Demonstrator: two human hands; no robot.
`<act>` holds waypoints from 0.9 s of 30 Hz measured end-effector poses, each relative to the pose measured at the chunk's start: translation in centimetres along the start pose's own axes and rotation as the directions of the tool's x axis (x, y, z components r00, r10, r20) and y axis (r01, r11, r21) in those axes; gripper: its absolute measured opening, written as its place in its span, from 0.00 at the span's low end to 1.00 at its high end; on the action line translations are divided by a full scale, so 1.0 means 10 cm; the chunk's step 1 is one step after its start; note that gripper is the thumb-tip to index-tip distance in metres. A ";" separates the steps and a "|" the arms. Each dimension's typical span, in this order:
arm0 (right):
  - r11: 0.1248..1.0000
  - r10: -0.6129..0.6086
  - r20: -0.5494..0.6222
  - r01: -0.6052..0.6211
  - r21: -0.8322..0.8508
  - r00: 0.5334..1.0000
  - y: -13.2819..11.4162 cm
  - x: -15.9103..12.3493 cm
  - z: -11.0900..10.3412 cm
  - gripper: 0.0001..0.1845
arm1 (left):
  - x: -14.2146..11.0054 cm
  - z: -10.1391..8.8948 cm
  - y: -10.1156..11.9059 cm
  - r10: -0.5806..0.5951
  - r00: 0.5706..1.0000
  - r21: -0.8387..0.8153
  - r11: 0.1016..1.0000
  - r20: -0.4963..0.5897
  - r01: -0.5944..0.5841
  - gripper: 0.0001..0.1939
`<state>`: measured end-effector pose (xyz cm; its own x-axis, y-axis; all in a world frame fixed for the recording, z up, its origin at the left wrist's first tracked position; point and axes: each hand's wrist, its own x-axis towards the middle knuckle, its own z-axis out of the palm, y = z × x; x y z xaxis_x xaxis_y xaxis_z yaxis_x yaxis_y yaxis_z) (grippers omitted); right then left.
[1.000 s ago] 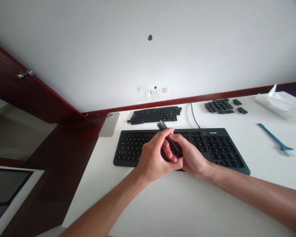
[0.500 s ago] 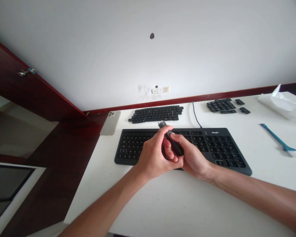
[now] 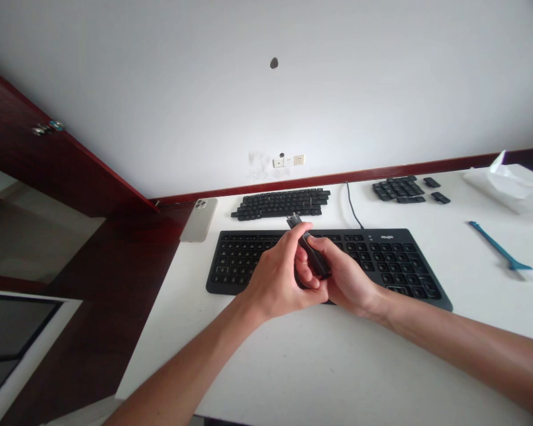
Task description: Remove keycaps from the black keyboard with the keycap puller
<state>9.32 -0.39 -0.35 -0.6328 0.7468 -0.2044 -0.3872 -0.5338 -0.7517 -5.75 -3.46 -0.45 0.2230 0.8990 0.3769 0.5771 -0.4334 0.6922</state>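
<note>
In front of me both hands meet around a slim black tool (image 3: 316, 255) with a small metallic pronged tip at its far end; its exact kind I cannot make out. My left hand (image 3: 278, 269) is closed, its fingers wrapped about the tool near the tip. My right hand (image 3: 350, 278) grips the body, thumb pressed on its upper side. Under the hands lies a black keyboard (image 3: 393, 254) whose keycaps are off, leaving bare key sockets. Part of its middle is hidden by my hands.
Loose black keycaps (image 3: 284, 204) lie in rows behind the keyboard, and a smaller group of keycaps (image 3: 397, 189) sits farther right. A phone (image 3: 198, 220) rests at the left edge. At right are a blue brush (image 3: 493, 244) and a white plastic bag (image 3: 513, 186). A cable (image 3: 352, 204) runs toward the wall.
Both hands keep hold of the black tool in nearly the same place. The tool and its tip have shifted very slightly up; all else stays put.
</note>
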 end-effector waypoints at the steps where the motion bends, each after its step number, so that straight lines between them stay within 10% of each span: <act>1: 1.000 0.003 -0.002 -0.003 0.004 1.000 0.00 0.00 0.00 0.22 | 0.00 0.00 0.00 -0.004 1.000 -0.003 1.000 -0.007 0.004 0.46; 27: 0.983 -0.068 0.006 0.068 -0.170 0.998 -0.02 0.05 -0.01 0.26 | 0.01 -0.02 -0.02 -0.055 0.997 0.001 0.998 0.055 0.055 0.46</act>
<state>9.11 0.14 -0.33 -0.6090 0.7790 -0.1493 -0.3098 -0.4069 -0.8593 -5.97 -3.27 -0.42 0.2340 0.9237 0.3035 0.5897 -0.3830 0.7110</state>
